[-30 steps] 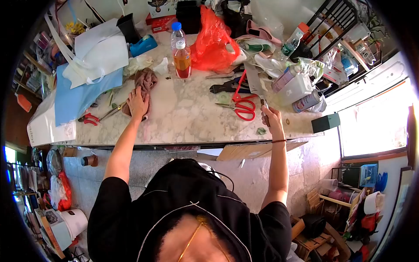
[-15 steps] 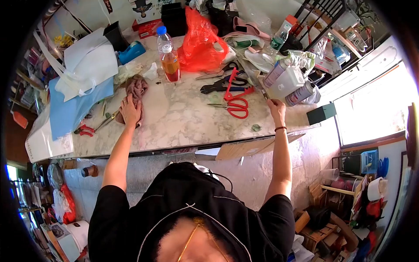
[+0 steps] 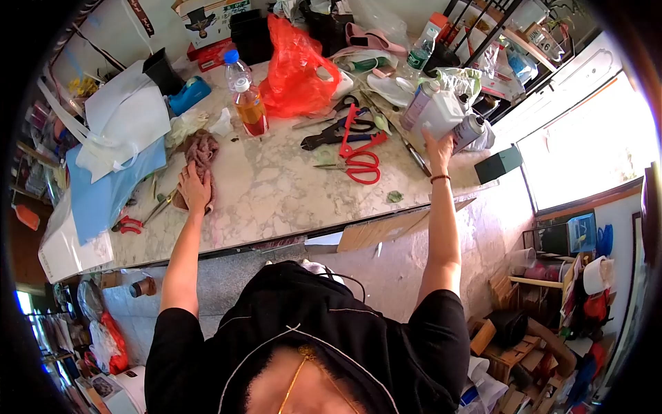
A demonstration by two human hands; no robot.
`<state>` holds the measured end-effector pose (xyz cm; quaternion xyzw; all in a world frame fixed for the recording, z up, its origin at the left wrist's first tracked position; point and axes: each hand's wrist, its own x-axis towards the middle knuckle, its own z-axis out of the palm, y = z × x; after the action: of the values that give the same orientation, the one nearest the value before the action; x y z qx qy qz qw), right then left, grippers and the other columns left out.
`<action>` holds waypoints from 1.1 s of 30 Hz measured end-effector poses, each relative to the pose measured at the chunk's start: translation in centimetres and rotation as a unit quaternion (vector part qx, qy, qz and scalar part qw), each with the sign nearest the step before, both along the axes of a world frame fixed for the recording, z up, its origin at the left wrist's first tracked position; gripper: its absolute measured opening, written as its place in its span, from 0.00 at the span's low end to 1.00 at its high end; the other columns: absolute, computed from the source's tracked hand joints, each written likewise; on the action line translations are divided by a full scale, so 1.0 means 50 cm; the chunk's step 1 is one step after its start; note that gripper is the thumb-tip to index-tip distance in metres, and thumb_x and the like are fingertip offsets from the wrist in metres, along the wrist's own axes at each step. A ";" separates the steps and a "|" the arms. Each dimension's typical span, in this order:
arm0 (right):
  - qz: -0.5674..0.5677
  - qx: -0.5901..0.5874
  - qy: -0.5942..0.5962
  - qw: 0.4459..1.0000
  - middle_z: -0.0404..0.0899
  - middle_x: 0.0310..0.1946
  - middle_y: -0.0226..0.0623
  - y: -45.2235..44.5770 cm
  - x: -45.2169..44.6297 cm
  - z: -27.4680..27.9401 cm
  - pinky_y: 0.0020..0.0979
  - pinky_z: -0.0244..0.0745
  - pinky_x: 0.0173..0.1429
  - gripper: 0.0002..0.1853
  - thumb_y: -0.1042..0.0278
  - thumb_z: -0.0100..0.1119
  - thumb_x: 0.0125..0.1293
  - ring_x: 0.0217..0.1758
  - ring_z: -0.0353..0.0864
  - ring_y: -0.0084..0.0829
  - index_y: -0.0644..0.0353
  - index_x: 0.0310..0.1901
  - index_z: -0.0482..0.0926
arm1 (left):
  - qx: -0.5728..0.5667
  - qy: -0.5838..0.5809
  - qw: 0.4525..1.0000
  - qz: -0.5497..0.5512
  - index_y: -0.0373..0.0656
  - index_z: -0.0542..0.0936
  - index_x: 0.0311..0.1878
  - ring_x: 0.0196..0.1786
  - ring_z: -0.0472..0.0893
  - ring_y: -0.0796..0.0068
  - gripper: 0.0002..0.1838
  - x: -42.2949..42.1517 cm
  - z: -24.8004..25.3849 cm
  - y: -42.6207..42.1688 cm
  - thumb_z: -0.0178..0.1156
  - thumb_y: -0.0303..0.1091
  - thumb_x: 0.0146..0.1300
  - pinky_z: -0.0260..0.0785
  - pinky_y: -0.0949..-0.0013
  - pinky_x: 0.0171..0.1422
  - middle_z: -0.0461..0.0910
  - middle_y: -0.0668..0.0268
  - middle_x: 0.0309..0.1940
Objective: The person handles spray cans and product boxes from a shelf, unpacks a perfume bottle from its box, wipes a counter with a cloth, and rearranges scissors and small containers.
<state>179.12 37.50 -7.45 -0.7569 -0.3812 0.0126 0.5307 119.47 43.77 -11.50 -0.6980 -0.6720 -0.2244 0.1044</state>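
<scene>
My left hand (image 3: 195, 190) lies flat on a crumpled brownish-pink cloth (image 3: 202, 153), fingers stretched over it. Just left of it are a long pair of scissors (image 3: 162, 205) and red-handled pliers (image 3: 127, 224). At the right end of the table, my right hand (image 3: 439, 150) reaches up against a white plastic jug (image 3: 443, 110), its fingers apart and partly hidden by the containers. A spray can (image 3: 469, 131) stands to the right of these fingers, another can (image 3: 419, 103) to the jug's left. A long thin tool, seemingly a knife (image 3: 416, 157), lies left of my right hand.
Red-handled scissors (image 3: 362, 168), dark pliers (image 3: 321, 140) and a red tool (image 3: 348, 131) lie mid-table. Behind stand a bottle of amber liquid (image 3: 251, 114) and a red plastic bag (image 3: 293, 72). A dark green box (image 3: 498, 163) sits at the right edge.
My right hand has let go of the long thin tool and moved up and right to the white jug. My left hand stays on the cloth. The whole view has shifted slightly.
</scene>
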 end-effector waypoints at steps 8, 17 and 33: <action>0.001 0.013 0.112 0.994 0.78 0.25 0.44 -0.076 -0.031 0.092 0.27 0.72 0.26 0.25 0.58 0.69 0.45 0.20 0.77 0.28 0.71 0.35 0.72 | 0.006 0.036 0.999 0.004 0.45 0.64 0.57 0.54 0.64 0.52 0.24 -0.012 -0.022 0.010 0.51 0.46 0.60 0.58 0.47 0.51 0.66 0.55 0.53; -0.071 -0.096 0.008 0.993 0.77 0.23 0.43 -0.210 0.048 0.063 0.28 0.73 0.26 0.25 0.56 0.69 0.44 0.21 0.78 0.31 0.71 0.31 0.71 | 0.002 0.017 1.000 -0.003 0.45 0.64 0.57 0.55 0.64 0.52 0.24 -0.006 -0.010 0.003 0.52 0.45 0.60 0.57 0.47 0.52 0.66 0.55 0.53; -0.004 0.051 0.119 0.992 0.75 0.24 0.35 -0.144 -0.006 0.058 0.23 0.69 0.22 0.20 0.60 0.68 0.47 0.20 0.76 0.24 0.67 0.33 0.73 | 0.005 0.024 1.000 -0.005 0.46 0.62 0.59 0.55 0.63 0.51 0.27 -0.016 -0.024 0.012 0.50 0.49 0.60 0.57 0.47 0.52 0.64 0.53 0.55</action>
<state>178.80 30.29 -4.54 -0.7234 -0.3124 0.0808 0.6104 118.65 44.37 -12.70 -0.7059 -0.6648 -0.2113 0.1230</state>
